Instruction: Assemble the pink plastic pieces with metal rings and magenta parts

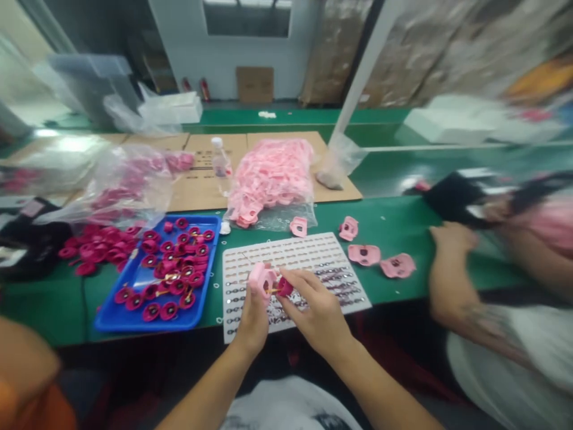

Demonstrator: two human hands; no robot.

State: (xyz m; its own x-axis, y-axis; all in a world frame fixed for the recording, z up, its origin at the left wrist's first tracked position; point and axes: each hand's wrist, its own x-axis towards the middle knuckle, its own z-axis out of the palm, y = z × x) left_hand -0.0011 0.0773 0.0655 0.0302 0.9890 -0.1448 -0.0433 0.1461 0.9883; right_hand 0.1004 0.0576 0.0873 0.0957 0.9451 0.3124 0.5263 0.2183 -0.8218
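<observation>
My left hand (253, 319) grips a light pink plastic shell (258, 279), held upright with its hollow side facing right. Pinched in the fingers of my right hand (319, 307) is a small dark pink round cup (285, 286). The two parts are close together, with a thin yellowish piece between them; whether they touch I cannot tell. Beneath both hands lies a white sheet (286, 251) bearing rows of small dark metal-looking pieces. Similar light pink shells (364, 255) rest on the green table to the right of the sheet.
A blue tray (104, 319) of dark pink cups stands left, beside a loose pile of dark pink parts (105, 245). Behind the sheet are a clear bag of pink shells (273, 173) and a plastic bottle (220, 161). At right, a co-worker's arm (452, 286) rests on the table.
</observation>
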